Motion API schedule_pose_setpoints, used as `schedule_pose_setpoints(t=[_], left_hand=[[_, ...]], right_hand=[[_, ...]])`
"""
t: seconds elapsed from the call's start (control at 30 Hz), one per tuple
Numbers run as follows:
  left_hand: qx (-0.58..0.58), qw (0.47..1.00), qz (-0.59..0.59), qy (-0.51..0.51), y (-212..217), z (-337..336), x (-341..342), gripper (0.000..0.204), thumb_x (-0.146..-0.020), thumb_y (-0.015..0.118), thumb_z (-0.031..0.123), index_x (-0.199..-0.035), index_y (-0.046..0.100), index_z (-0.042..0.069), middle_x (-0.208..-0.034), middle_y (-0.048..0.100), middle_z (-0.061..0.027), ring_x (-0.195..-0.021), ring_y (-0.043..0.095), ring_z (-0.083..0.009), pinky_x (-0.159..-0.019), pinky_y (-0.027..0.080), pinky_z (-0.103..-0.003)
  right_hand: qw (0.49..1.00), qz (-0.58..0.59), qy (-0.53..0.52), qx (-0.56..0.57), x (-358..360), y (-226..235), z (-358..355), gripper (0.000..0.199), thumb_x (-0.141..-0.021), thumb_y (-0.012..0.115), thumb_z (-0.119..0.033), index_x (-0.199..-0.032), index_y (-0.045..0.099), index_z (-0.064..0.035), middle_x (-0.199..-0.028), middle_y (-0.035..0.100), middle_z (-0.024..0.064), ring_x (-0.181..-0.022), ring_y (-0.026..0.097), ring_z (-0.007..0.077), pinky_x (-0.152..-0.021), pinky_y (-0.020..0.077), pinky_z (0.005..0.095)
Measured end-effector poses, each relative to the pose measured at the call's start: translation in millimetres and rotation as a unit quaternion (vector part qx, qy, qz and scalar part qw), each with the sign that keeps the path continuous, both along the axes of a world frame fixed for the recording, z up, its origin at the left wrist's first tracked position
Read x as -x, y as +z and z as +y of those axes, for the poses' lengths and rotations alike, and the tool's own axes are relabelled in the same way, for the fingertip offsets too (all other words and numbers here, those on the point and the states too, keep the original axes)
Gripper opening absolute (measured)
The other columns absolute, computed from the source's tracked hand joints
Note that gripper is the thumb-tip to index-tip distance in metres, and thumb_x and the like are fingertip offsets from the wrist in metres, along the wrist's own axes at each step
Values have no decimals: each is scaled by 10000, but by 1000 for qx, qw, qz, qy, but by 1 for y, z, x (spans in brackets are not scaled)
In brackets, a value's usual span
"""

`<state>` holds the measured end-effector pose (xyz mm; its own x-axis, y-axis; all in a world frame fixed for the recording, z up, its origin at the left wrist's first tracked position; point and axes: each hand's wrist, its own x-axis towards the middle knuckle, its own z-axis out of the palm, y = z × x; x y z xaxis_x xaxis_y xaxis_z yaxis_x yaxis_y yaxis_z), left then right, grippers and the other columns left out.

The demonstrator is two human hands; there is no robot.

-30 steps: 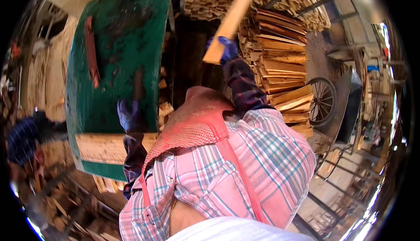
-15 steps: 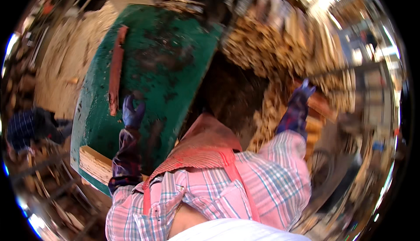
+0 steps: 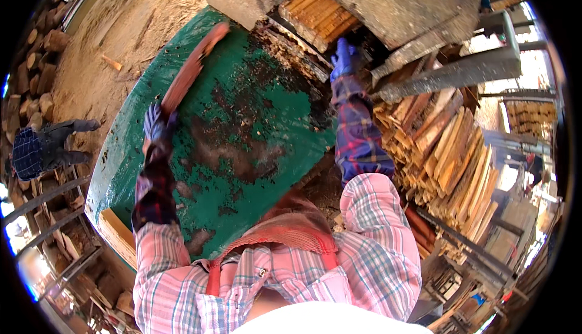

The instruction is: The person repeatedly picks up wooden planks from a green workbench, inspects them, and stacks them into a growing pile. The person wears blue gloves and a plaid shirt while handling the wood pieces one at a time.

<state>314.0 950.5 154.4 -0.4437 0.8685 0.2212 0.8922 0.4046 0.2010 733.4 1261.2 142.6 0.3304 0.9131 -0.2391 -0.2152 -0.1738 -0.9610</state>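
A rough reddish-brown strip of wood [image 3: 193, 70] slants over the green tabletop [image 3: 254, 176], blurred by motion. Its near end is in my left hand [image 3: 159, 122], which wears a blue-purple glove and is closed round it. My right hand [image 3: 344, 60], gloved alike, reaches to the far side with its fingers stretched out and nothing visible in them. Beside its fingertips lies a row of tan wooden slats [image 3: 318, 16], between weathered grey metal plates. Dark dirt and bark crumbs cover much of the tabletop.
A grey metal bar [image 3: 451, 79] juts out at the right, above a big pile of split wood [image 3: 448, 152]. A pale wood block [image 3: 118, 237] sits at the table's near left edge. Another person [image 3: 36, 149] bends at the far left, near stacked logs [image 3: 45, 103].
My left hand has moved forward and left and taken hold of the wood strip, which has tilted rightward. My right hand has swung from the woodpile to the slats. The view has shifted.
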Motion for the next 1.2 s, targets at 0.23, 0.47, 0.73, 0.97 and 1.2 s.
schedule_pose_setpoints(t=[0.23,0.47,0.73,0.97,1.2], left_hand=[[-18,904,-425,-32,29,267,-92,918,-743,691,502,-1371,290,-36,-1371,398,-204,-1264,387,-325,-1065,299,-359],[55,768,-637,-28,14,379,-143,706,-735,679,541,-1172,561,0,-1003,624,-149,-731,622,-230,-643,512,-342],[174,779,-599,-63,27,374,-149,710,-741,599,648,-1168,563,80,-810,621,-126,-665,616,-188,-604,523,-302],[68,673,-733,-70,1,345,-131,420,-839,596,458,-1103,603,131,-942,641,-27,-801,626,-146,-714,532,-290],[60,675,-734,-35,5,156,-58,544,-828,642,292,-1304,466,97,-937,569,3,-753,543,-124,-690,473,-247]], right_hand=[[926,-252,-13,282,47,43,75,699,-716,682,-541,-1050,591,67,-1049,628,211,-938,624,317,-744,508,418],[993,29,-75,81,64,34,50,699,-734,747,-323,-1231,427,50,-1143,551,195,-901,595,294,-737,534,438],[986,129,-107,6,35,-28,26,590,-770,684,-182,-1270,419,-15,-1173,523,172,-950,580,285,-808,502,453],[968,234,69,52,50,-26,-74,545,-767,645,-110,-1249,407,-25,-1082,549,104,-851,573,202,-716,500,364],[906,184,305,229,33,-14,-258,434,-759,725,-197,-1126,527,-80,-953,592,29,-822,601,168,-676,526,341]])
